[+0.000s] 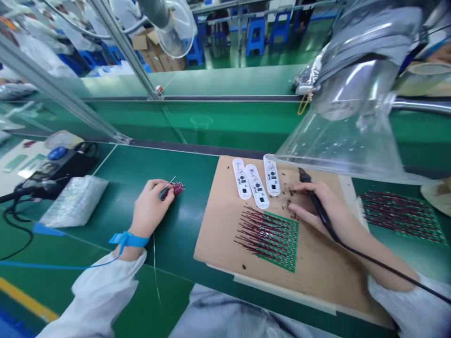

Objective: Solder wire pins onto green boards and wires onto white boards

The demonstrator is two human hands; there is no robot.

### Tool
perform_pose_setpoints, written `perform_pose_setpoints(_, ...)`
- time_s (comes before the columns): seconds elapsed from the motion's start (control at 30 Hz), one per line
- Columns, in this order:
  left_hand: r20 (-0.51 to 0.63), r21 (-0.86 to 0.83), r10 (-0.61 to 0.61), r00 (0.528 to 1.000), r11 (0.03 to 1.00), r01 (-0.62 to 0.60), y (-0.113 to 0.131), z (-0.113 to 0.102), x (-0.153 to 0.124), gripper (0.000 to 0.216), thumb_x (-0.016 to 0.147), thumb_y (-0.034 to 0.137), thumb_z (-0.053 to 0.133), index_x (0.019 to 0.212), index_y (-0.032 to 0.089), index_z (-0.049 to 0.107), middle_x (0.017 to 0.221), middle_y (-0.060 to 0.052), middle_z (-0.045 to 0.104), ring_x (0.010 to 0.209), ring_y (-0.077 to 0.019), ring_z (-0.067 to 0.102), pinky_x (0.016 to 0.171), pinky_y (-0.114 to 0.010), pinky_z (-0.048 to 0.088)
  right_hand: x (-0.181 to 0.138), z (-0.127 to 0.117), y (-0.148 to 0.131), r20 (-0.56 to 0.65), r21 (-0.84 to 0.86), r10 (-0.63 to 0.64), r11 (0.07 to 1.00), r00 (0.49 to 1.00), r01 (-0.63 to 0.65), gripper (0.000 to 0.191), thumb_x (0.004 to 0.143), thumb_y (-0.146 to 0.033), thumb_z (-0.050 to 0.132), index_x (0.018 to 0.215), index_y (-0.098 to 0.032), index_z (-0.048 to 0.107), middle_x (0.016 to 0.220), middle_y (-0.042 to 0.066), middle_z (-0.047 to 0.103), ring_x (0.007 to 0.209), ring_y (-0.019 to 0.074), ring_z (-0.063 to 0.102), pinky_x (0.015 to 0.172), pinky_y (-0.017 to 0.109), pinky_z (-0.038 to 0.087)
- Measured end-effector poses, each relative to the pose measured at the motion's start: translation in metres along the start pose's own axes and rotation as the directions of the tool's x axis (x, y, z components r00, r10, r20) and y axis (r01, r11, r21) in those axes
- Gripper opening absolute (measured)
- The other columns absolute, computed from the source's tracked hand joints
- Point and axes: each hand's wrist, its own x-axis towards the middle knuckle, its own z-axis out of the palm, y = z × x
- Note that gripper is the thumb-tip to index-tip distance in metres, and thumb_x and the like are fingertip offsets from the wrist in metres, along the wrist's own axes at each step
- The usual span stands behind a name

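Note:
My left hand (152, 203) is at the left of the cardboard, fingers pinched on a thin silvery solder wire (157, 272) that trails below the wrist. Its fingertips touch a small bunch of dark red wires (179, 188) on the green table. Over the cardboard's right side, my right hand (326, 206) holds a black soldering iron (321, 210), its thumb and a finger spread forward. Left of that hand lies a green circuit board panel (282, 239) with rows of dark red wires. Behind it are three white oblong circuit boards (257, 185).
Dark crumbs dot the cardboard sheet (218, 225). A clear fume hood (345, 136) hangs above its back right. Another wired panel (403, 217) lies at the right. A bubble-wrap packet (75, 201) and a black box (66, 162) are at the left. A blue wrist strap (130, 239) trails a cord.

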Motion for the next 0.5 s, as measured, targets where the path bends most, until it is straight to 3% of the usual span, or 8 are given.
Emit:
perform_pose_setpoints(0.1, -0.031, -0.040, 0.002, 1.000, 0.999, -0.003, 0.014, -0.008, 0.000, 0.021, 0.099, 0.040, 0.058, 0.103, 0.025, 0.072, 0.116, -0.007, 0.067, 0.103, -0.0262, 0.070, 0.084, -0.038, 0.056, 0.013, 0.009, -0.003, 0.026, 0.014, -0.021, 1.000, 0.999, 0.021, 0.046, 0.090, -0.048, 0.077, 0.127, -0.026, 0.059, 0.124, 0.012, 0.067, 0.115, 0.0324, 0.067, 0.101, 0.053, 0.057)
perform_pose_setpoints(0.2, 0.071, -0.202, 0.127, 0.989, 0.973, -0.110, 0.046, -0.006, 0.008, 0.022, 0.101, 0.042, 0.057, 0.101, 0.024, 0.070, 0.105, -0.005, 0.068, 0.095, -0.0240, 0.070, 0.083, -0.037, 0.057, 0.028, 0.016, -0.010, 0.020, 0.071, -0.010, 0.997, 1.000, 0.009, 0.047, 0.092, -0.045, 0.076, 0.131, -0.026, 0.058, 0.128, 0.011, 0.068, 0.116, 0.0318, 0.068, 0.103, 0.053, 0.056)
perform_pose_setpoints(0.33, 0.258, -0.348, 0.401, 0.879, 0.887, -0.303, 0.111, 0.021, 0.030, 0.033, 0.103, 0.045, 0.059, 0.127, 0.024, 0.063, 0.112, -0.007, 0.069, 0.101, -0.0256, 0.069, 0.090, -0.039, 0.057, 0.038, 0.018, -0.021, 0.037, 0.110, -0.021, 0.994, 0.999, 0.017, 0.044, 0.097, -0.043, 0.069, 0.135, -0.028, 0.056, 0.128, 0.010, 0.069, 0.109, 0.0292, 0.069, 0.098, 0.049, 0.057)
perform_pose_setpoints(0.5, 0.420, -0.298, 0.482, 0.769, 0.874, -0.385, 0.171, 0.051, 0.046, 0.084, 0.088, 0.067, 0.073, 0.156, 0.026, 0.043, 0.132, -0.015, 0.057, 0.098, -0.0318, 0.071, 0.076, -0.040, 0.058, 0.023, 0.013, -0.028, 0.117, 0.091, 0.011, 0.996, 0.993, -0.022, 0.036, 0.099, -0.040, 0.064, 0.132, -0.027, 0.056, 0.109, 0.007, 0.068, 0.083, 0.0228, 0.066, 0.080, 0.041, 0.058)
